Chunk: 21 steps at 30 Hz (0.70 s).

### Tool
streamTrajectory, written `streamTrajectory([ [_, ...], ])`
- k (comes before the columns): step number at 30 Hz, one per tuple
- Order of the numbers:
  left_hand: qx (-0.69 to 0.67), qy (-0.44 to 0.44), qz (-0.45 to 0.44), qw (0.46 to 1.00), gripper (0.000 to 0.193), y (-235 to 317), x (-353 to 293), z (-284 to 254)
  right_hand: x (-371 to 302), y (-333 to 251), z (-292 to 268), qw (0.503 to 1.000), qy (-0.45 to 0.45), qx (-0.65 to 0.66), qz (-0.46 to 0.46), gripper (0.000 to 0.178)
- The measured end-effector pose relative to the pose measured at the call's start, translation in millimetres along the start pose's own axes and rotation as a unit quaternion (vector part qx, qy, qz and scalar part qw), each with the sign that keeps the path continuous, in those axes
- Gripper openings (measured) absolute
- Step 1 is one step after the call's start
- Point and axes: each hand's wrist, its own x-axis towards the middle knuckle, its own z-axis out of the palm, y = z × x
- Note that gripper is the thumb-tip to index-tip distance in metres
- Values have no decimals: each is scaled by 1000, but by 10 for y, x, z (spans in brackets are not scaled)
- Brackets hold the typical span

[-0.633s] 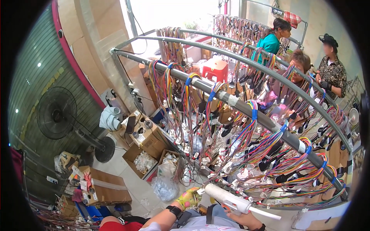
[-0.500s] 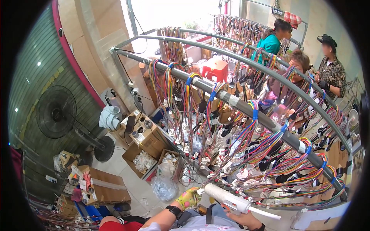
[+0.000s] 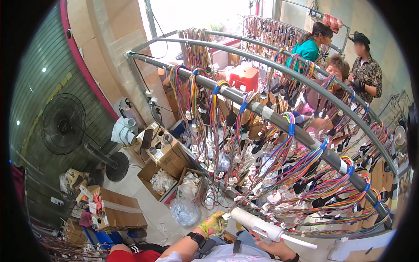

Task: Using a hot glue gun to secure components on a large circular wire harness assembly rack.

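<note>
My right hand (image 3: pixel 279 249), bare, is closed around the handle of a white glue gun (image 3: pixel 257 224). A white glue stick (image 3: pixel 300 242) sticks out of its rear end, and its thick pale front end points left toward my other hand. My left hand (image 3: pixel 213 224) wears a yellow-green patterned glove. Its fingers are closed on a small white connector (image 3: pixel 226 216), right by the gun's tip. Just beyond both hands, bundles of coloured wires (image 3: pixel 283 174) with white connectors hang from a grey pipe rack (image 3: pixel 301 136), tied with blue bands.
Cardboard boxes of small white parts (image 3: pixel 162 182) and a clear plastic bag (image 3: pixel 185 211) stand on the floor at left. Further left are a black floor fan (image 3: pixel 64 126) and a taped carton (image 3: pixel 118 209). Across the rack, several people (image 3: pixel 366 74) are near a red stool (image 3: pixel 243 78).
My hands, the glue gun and the connector stay almost in place. The view has shifted slightly. Across the rack, the person in the dark cap has moved a little to the left.
</note>
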Motion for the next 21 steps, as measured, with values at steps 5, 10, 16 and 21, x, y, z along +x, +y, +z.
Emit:
streamTrajectory([
  [5, -9, -16, -14, 1000, 9, -12, 22, 17, -12, -27, 0, 1000, -4, 1, 2, 59],
  [10, 15, -32, -10, 999, 11, -11, 53, -11, -10, -111, 30, 1000, -1, 12, -4, 59],
  [16, 35, -35, -5, 999, 12, -20, 103, -82, 1, -127, 50, 1000, -5, 22, -7, 61],
  [21, 6, -38, -11, 999, 12, -26, 66, -61, 2, -40, 27, 1000, -4, 16, 5, 62],
])
